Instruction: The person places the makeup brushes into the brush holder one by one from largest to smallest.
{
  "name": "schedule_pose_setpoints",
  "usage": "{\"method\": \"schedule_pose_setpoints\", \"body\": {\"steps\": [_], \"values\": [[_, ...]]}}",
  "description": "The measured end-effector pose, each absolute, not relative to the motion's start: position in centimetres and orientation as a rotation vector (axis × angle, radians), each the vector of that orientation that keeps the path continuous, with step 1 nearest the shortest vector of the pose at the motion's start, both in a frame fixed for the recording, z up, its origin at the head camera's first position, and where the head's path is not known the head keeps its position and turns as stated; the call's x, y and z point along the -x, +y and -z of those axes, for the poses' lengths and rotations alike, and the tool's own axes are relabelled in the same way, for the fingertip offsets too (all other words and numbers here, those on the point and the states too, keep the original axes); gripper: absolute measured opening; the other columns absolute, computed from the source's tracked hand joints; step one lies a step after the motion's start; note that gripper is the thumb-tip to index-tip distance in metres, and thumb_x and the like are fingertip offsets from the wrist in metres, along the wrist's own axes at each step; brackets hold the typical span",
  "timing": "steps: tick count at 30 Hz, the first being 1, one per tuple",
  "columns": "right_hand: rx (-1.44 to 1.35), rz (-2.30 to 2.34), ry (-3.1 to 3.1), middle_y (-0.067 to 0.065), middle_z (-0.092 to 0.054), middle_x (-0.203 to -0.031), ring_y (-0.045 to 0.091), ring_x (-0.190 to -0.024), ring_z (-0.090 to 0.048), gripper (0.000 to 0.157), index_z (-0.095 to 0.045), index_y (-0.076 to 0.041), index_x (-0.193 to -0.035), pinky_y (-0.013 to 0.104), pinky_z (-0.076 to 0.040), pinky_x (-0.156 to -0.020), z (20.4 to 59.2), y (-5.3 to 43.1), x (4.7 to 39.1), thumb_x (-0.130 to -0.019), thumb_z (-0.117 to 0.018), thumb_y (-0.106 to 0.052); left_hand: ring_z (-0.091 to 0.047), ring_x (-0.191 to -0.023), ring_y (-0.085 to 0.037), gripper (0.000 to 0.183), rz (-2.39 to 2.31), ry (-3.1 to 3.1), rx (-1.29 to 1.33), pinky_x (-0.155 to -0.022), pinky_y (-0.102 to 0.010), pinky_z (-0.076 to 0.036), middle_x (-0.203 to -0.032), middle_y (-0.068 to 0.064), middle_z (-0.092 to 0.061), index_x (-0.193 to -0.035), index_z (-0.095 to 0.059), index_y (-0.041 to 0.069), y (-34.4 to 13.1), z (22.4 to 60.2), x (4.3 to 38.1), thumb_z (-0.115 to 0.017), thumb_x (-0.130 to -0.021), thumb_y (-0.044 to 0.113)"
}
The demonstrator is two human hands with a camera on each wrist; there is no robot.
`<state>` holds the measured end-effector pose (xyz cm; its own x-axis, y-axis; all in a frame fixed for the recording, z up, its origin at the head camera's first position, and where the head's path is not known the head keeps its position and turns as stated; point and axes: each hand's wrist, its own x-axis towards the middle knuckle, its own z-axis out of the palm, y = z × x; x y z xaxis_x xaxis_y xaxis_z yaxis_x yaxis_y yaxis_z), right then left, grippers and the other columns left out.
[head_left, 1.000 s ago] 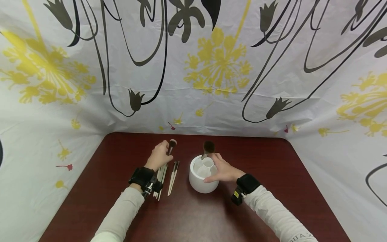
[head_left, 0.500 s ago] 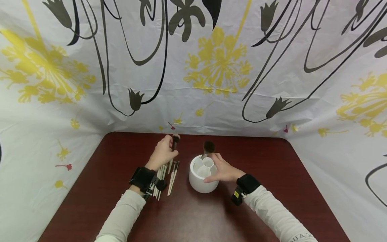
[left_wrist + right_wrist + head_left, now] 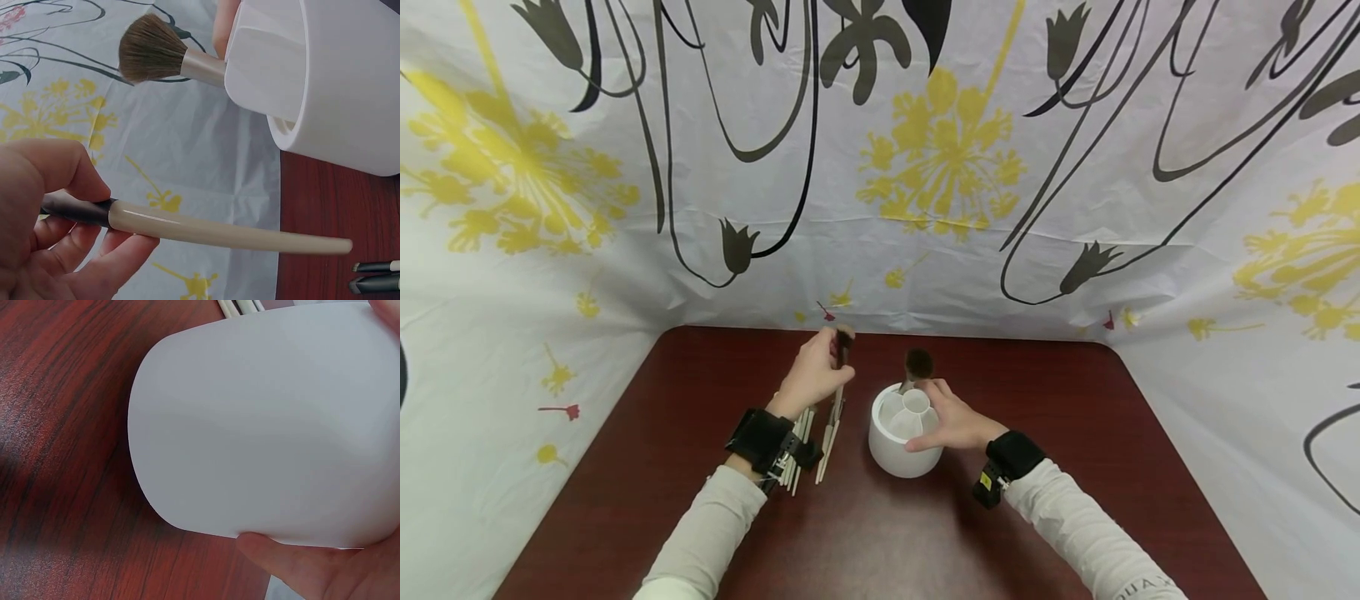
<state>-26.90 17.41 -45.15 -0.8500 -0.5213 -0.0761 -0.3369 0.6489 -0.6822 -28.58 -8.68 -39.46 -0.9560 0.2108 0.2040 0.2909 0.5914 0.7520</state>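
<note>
My left hand [image 3: 812, 377] pinches a makeup brush [image 3: 212, 230] by its dark collar, between thumb and fingers. The brush is raised above the table, its cream handle pointing down and its bristles up in the head view. Around the side of a white round brush holder [image 3: 904, 458] my right hand [image 3: 961, 422] keeps its grip, thumb on the near side. Inside, the holder is divided into compartments. Another makeup brush [image 3: 153, 51], with full brown bristles, stands in it at the back. The right wrist view is mostly filled by the holder's smooth wall [image 3: 262, 431].
Several thin makeup brushes [image 3: 797, 454] lie on the dark red table [image 3: 880, 542], left of the holder, partly under the left wrist. A pair of slim brushes [image 3: 824, 457] lies just beside them. A patterned white cloth [image 3: 820, 200] hangs behind the table.
My left hand has moved right and slightly away from me with the brush, closer to the holder. My right hand and the holder have stayed put.
</note>
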Motion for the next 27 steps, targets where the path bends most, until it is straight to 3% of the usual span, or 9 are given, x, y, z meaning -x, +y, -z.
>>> {"method": "schedule_pose_setpoints", "body": {"steps": [27], "values": [[0.663,1.009,2.582,0.010,-0.029,-0.131,0.027,-0.117,-0.037,0.093,-0.028,-0.017,-0.138,0.046,-0.037,-0.092,45.0,17.4,26.9,-0.065,-0.076,-0.047,-0.058,-0.080,-0.018,0.039,1.315,-2.654,0.515,-0.061,-0.027,-0.047,-0.095,-0.007,-0.054,-0.110,-0.047,0.007,-6.1,37.6,28.1,-0.061,-0.074,0.010]]}}
